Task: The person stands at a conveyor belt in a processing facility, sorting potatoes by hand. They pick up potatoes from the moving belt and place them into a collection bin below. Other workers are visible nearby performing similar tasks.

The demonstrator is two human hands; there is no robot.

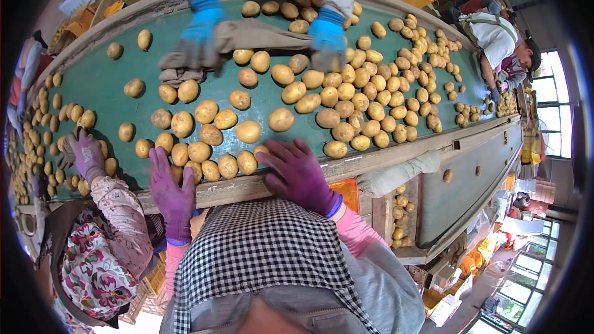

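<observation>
Many potatoes (pixel 343 109) lie spread over a green conveyor belt (pixel 106 102). My left hand (pixel 171 190), in a purple glove, rests at the belt's near wooden edge beside a group of potatoes. Its fingers are extended and it holds nothing visible. My right hand (pixel 299 176), gloved in purple too, reaches over the same edge with its fingers spread. Its fingertips are by a potato (pixel 261 150), partly hidden; whether they touch it I cannot tell. Across the belt, a person's blue-and-grey gloved hands stretch a brown cloth (pixel 264 36) over the belt.
A co-worker's gloved hand (pixel 86 153) is among potatoes close at left. Other people stand at both far ends. The near wooden rail (pixel 362 167) carries a rolled cloth (pixel 399 176). Below right are a second belt (pixel 457 195) and a bin with potatoes (pixel 400 213).
</observation>
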